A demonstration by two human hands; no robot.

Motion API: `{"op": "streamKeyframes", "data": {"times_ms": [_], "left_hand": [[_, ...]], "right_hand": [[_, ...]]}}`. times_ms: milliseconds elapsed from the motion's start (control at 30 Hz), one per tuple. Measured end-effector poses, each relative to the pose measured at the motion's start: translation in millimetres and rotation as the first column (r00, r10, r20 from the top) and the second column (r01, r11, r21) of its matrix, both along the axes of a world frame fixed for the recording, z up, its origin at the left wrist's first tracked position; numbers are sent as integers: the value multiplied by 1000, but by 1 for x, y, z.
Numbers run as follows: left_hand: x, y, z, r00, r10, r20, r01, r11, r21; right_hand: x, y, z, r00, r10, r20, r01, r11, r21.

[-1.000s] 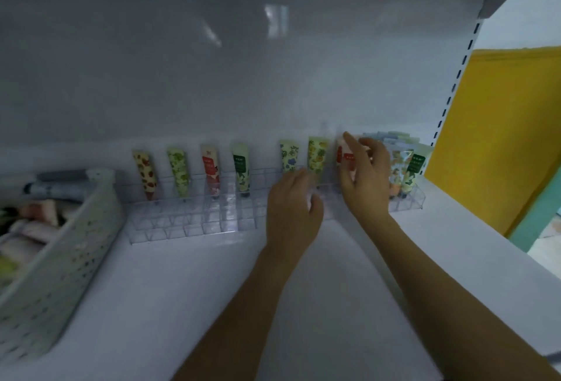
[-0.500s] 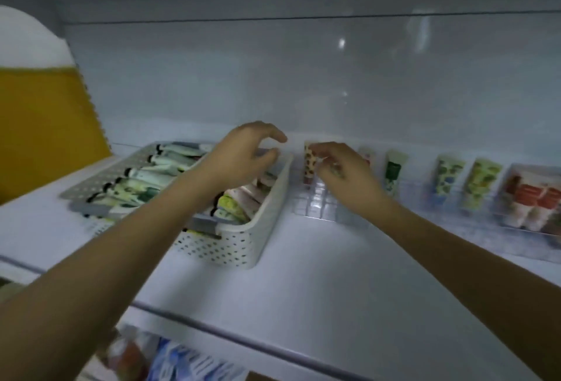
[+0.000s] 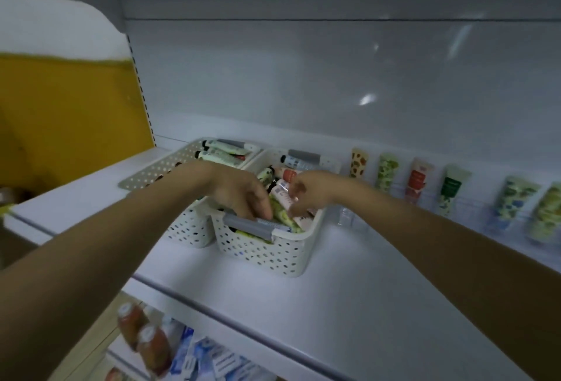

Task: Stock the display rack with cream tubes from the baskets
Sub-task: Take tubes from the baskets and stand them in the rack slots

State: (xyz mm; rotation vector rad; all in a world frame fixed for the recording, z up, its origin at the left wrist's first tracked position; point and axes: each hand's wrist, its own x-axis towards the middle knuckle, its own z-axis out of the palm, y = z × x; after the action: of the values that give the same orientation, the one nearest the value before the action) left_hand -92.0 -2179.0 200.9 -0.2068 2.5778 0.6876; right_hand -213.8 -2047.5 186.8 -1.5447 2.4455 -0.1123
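Two white perforated baskets stand side by side on the white shelf, both full of lying cream tubes. Both my hands are in the right basket (image 3: pixel 267 254), the one with a grey handle. My left hand (image 3: pixel 243 194) reaches down with its fingers resting on the tubes just behind the handle. My right hand (image 3: pixel 308 194) pinches a pink-white tube (image 3: pixel 280 195) between thumb and fingers. The left basket (image 3: pixel 189 230) lies partly behind my left forearm. To the right, the clear display rack (image 3: pixel 346 217) holds several upright tubes (image 3: pixel 418 179) along its back row.
The white shelf (image 3: pixel 349 295) has its front edge running diagonally below the baskets. A lower shelf with bottles (image 3: pixel 145 339) and boxes shows at the bottom left. A yellow panel (image 3: pixel 60 113) closes off the left side.
My view swung left from the rack to the baskets. Both hands left the rack, passed over the baskets and dropped into the right one, where the right hand closed on a tube.
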Motion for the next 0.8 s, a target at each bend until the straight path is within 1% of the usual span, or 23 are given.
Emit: {"op": "streamKeyframes", "data": {"times_ms": [100,200,267,367,433,533,600,667,700,733,800], "left_hand": [[-5,0,-9,999,-32,34,33,999,-17],[-7,1,-15,999,25,20,-26,999,45],[-8,1,-15,999,35,-7,-34,996,77],[-6,0,-12,997,29,-74,-23,997,79],[-4,-2,-13,988,59,-143,-45,994,99],[2,-3,-16,966,119,-231,-79,982,174],[3,-4,-15,935,178,-306,-110,968,226],[4,-3,-11,894,239,-379,-143,954,262],[4,-4,-9,877,269,-398,-162,946,282],[4,-4,-9,863,308,-400,-184,930,319],[6,-3,-6,826,410,-386,-221,867,447]], "right_hand": [[2,-8,-4,998,-35,-57,43,989,143],[3,-13,-6,994,-46,-94,62,982,179],[2,-14,-7,993,-61,-104,78,983,166],[2,-14,-6,993,-89,-78,95,993,76],[-1,-14,-6,993,-117,-21,117,993,-12],[-6,-12,-4,968,-138,211,177,969,-175],[-9,-6,0,920,-131,370,256,915,-311],[-9,3,6,865,-101,491,327,855,-402],[-8,7,9,857,-86,508,332,846,-416],[-7,10,11,868,-77,490,309,857,-412],[-3,12,9,933,-68,353,203,910,-361]]}}
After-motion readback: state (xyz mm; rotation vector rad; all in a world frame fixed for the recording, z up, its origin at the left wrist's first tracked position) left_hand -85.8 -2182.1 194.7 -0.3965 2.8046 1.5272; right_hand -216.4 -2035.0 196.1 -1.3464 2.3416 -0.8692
